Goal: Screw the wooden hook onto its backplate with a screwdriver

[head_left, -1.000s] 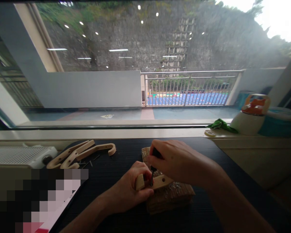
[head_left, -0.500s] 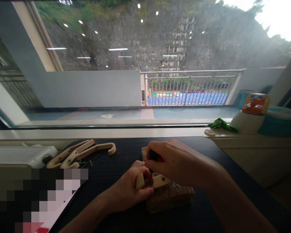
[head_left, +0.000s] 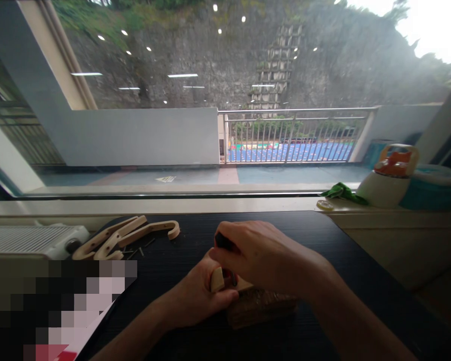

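Note:
My left hand [head_left: 197, 291] is closed around the curved end of a pale wooden hook [head_left: 217, 281], holding it against a rough brown block [head_left: 263, 310]. Fingers of my right hand [head_left: 259, 253] wrap the black handle of a screwdriver [head_left: 223, 241]. Its shaft slants down between my hands to the hook, and its tip is hard to make out. Most of the hook's straight part is hidden under my right hand. At the table's far left lie more wooden hooks [head_left: 135, 234], with several loose screws [head_left: 141, 251] beside them.
The dark tabletop [head_left: 195, 225] meets a pale windowsill [head_left: 210, 206] under a large window. On the sill at right are a green cloth [head_left: 342, 193], a white bottle with an orange top [head_left: 383, 188] and a teal container [head_left: 432, 188]. A white radiator [head_left: 33, 240] stands at left.
My right hand has shifted a little left, tilting the screwdriver handle left and covering more of the hook and block. My left hand has stayed in place on the hook.

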`<state>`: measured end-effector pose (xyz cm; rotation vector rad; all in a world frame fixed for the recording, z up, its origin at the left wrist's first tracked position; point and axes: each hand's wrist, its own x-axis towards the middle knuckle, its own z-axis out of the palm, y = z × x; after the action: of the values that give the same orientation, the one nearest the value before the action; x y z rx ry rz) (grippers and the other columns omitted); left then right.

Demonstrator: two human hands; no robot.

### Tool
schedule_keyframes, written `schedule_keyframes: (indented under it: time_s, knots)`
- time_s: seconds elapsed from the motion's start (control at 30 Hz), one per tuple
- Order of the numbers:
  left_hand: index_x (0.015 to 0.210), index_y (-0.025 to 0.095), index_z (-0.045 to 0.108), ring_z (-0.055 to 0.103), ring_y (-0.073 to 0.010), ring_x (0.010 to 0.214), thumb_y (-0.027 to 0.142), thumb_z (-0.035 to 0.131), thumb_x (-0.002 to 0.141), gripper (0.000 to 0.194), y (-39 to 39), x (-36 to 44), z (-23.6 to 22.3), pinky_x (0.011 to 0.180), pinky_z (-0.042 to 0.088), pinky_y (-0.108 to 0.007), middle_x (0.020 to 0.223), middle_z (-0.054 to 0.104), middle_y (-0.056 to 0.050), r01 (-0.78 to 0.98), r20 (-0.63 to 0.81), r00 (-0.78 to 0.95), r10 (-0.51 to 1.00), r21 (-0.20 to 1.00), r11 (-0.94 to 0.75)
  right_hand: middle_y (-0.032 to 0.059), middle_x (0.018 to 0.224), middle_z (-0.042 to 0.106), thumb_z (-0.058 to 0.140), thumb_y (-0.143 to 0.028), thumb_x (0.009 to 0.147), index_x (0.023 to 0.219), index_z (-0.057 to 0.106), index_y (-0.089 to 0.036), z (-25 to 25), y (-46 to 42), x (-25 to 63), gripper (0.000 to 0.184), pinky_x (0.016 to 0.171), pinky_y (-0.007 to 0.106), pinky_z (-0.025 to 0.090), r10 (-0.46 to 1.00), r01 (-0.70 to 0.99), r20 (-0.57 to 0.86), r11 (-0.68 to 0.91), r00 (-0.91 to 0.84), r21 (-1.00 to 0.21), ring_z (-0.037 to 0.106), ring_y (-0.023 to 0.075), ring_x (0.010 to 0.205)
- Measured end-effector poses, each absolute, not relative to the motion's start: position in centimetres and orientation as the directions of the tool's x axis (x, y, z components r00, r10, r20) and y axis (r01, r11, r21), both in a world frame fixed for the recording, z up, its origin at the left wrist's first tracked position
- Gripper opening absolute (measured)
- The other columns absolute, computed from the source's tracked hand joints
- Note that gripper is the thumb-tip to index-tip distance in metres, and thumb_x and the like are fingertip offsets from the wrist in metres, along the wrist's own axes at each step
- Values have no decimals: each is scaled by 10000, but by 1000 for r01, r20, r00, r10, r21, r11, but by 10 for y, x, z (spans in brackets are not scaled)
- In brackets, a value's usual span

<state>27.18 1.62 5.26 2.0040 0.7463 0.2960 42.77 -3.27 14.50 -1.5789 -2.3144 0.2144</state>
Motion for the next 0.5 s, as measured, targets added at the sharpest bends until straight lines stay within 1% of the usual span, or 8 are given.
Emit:
schedule_keyframes:
  time_s: [0.07,0.2,0.27,0.37,0.5]
  knots:
    - [857,173,580,521,-125,664,223,588,743,126,16,272,52,583,431,-212,762,584,14,369,-52,784,618,840,-398,-17,645,553,415,-380,870,759,514,-187,144,-30,428,243,511,255,202,939,897,173,337,-298,-287,407,99,558]
    - [893,170,577,542,-166,833,177,623,700,199,16,274,53,748,458,-262,917,589,-23,351,46,761,647,810,-469,10,687,586,376,-366,886,765,502,-180,144,-28,430,254,529,260,228,949,911,161,306,-271,-276,464,122,608]
    - [868,164,578,531,-182,886,171,625,693,181,16,274,54,788,451,-279,937,581,-32,352,61,764,642,794,-495,13,694,591,372,-368,886,755,494,-182,143,-27,430,258,531,261,236,950,913,166,302,-264,-274,482,129,620]
    - [839,166,585,526,-193,892,176,622,702,142,16,274,55,793,446,-287,841,591,-15,359,53,772,633,786,-504,11,685,588,370,-379,882,747,484,-188,142,-27,429,261,524,260,235,955,919,166,284,-246,-273,486,131,611]
    - [850,168,599,542,-176,791,176,619,709,142,14,274,57,730,456,-272,725,602,9,340,29,776,630,822,-457,4,658,577,379,-381,872,752,477,-195,139,-28,427,241,508,258,214,957,919,150,283,-250,-274,457,125,577]
